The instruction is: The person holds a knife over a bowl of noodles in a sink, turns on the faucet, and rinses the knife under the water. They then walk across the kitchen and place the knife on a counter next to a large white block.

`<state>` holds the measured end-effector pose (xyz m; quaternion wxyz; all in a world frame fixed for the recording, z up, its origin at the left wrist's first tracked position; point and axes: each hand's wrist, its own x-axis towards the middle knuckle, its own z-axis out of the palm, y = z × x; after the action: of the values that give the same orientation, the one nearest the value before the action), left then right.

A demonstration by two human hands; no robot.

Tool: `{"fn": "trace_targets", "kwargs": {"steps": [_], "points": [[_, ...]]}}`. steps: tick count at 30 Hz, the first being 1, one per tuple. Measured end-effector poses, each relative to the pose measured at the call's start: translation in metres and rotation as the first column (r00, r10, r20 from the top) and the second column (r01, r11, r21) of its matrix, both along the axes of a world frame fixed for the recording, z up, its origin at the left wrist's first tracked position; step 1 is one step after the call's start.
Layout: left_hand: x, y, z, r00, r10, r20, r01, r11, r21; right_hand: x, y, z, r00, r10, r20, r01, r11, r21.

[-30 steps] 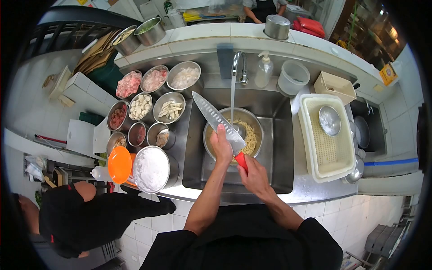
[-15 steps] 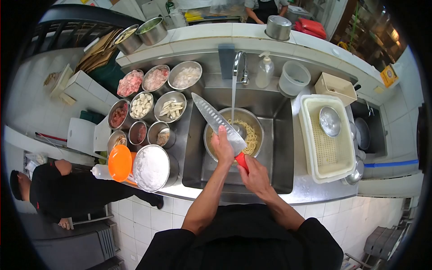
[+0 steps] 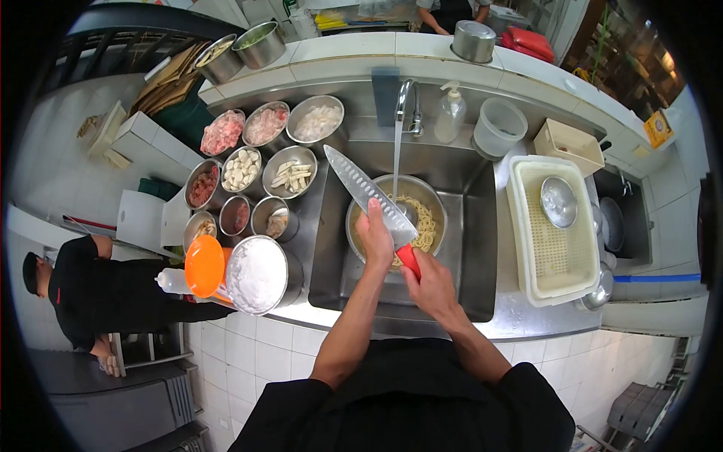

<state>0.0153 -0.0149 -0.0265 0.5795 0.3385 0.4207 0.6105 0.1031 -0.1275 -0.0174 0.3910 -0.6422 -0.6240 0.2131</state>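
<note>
A chef's knife (image 3: 367, 189) with a dimpled blade is held tilted over the sink, its tip pointing to the upper left. My right hand (image 3: 431, 286) is wrapped round its red handle (image 3: 408, 258). My left hand (image 3: 375, 239) holds the blade near its middle, thumb along the near face; the other fingers are mostly hidden. Below the knife, a steel bowl (image 3: 439, 197) with noodles (image 3: 426, 226) stands in the sink (image 3: 474, 264). A stream of water falls from the tap (image 3: 404, 96) into the bowl, where a round metal utensil partly shows behind the blade.
Steel containers of meat (image 3: 224, 134), mushrooms (image 3: 242, 170) and other cut food stand left of the sink, with a tub of white powder (image 3: 257, 275). Right lies a cream basket (image 3: 561, 290) holding a metal bowl (image 3: 559, 203). A co-worker (image 3: 105, 282) stands at far left.
The view has shifted slightly, so the counter appears a little farther right. The co-worker at left has changed posture. Both my hands keep the same hold on the knife.
</note>
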Motion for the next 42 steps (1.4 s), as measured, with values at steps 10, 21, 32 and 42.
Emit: {"fn": "trace_targets", "kwargs": {"steps": [10,21,32,42], "points": [[-0.002,0.008,-0.008,0.997,0.082,0.005,-0.082,0.997,0.000,-0.005,-0.004,0.004,0.999,0.003,0.042,0.000,0.997,-0.077],[-0.007,0.008,-0.012,0.995,0.072,0.069,-0.073,0.997,0.026,-0.009,-0.004,0.001,0.993,-0.003,0.119,0.014,0.996,-0.093],[-0.004,0.000,-0.006,0.998,0.040,0.044,-0.044,0.995,0.094,-0.002,0.001,-0.006,0.995,0.061,-0.073,-0.064,0.997,-0.034],[-0.006,0.020,0.006,0.993,0.097,-0.069,-0.087,0.987,0.132,-0.010,0.007,-0.001,0.995,0.043,-0.090,-0.048,0.997,-0.058]]}}
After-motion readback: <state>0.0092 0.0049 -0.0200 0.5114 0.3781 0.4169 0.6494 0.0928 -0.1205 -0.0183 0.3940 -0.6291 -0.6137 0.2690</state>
